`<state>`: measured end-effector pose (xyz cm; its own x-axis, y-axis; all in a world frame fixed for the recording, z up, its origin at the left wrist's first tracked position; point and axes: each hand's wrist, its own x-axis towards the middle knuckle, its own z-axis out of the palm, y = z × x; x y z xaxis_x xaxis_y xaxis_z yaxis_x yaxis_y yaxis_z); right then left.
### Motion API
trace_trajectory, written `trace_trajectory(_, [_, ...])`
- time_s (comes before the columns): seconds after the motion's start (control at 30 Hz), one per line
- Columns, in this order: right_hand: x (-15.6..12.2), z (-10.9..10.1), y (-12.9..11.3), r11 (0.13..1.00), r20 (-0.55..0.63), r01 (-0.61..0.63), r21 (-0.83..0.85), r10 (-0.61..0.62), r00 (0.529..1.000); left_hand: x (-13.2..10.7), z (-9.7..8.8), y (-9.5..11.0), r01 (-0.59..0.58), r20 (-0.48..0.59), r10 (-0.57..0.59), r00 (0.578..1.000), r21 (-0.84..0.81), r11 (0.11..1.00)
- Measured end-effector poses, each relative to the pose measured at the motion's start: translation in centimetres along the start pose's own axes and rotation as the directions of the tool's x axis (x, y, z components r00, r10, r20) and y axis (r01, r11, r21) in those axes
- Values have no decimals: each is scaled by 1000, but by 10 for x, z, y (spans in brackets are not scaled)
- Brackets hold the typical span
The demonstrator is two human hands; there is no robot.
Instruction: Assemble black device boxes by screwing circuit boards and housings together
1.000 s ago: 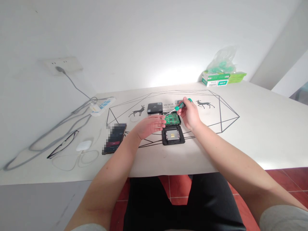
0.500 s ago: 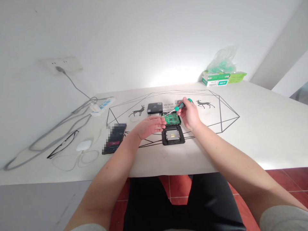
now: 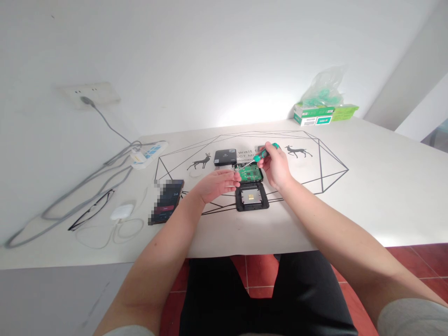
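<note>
circuit board (image 3: 252, 171) faces up, far from the worktop's (image 3: 374, 196) front edge; right hand (image 3: 277, 166) grips screwdriver (image 3: 258, 158), slanted seemingly for reach; left hand's (image 3: 219, 183) hold unclear.

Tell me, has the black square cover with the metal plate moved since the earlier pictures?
No. The cover shows no visible shift either way, judged against the printed deer with antlers.

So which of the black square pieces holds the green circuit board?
The middle piece, where the screwdriver points; the nearer piece shows a metal plate, the farther piece a labelled top.
</note>
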<state>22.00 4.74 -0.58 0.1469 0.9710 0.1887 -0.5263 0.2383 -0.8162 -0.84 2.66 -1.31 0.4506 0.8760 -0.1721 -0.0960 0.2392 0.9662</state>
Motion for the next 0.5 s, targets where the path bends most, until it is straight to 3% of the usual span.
trace_trajectory(0.33, [-2, -4, 3, 940, 110, 242, -240, -222, 969, 3, -2, -3, 22, -6, -22, 1000, 26, 999])
trace_trajectory(0.5, [-2, -7, 8, 876, 101, 315, -365, -299, 949, 4, -5, -4, 33, -42, -32, 999, 16, 999])
